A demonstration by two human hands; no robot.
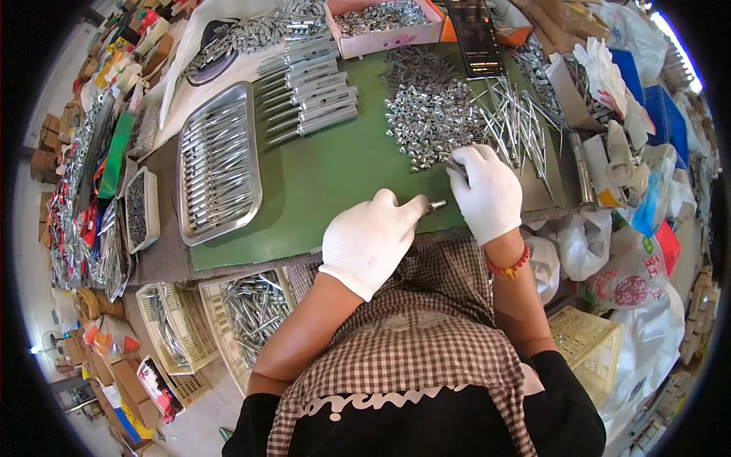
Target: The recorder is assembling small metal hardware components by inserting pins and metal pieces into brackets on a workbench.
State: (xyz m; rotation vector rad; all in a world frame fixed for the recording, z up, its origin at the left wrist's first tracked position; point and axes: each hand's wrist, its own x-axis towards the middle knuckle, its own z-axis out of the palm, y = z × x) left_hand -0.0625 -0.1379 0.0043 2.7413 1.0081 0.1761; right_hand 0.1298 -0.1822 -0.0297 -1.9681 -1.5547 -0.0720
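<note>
We grip a small metal piece in our closed left hand while our right hand pinches a rod; finished tools lie stacked, many loose fittings remain.

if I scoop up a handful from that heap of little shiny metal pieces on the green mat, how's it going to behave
The heap of small metal pieces looks loose, so a handful would probably spill and shift between gloved fingers. Being metal, it would likely feel heavy for its size. The pieces look angular rather than round, so on the green mat they should mostly scatter and stay put, not roll.
</note>
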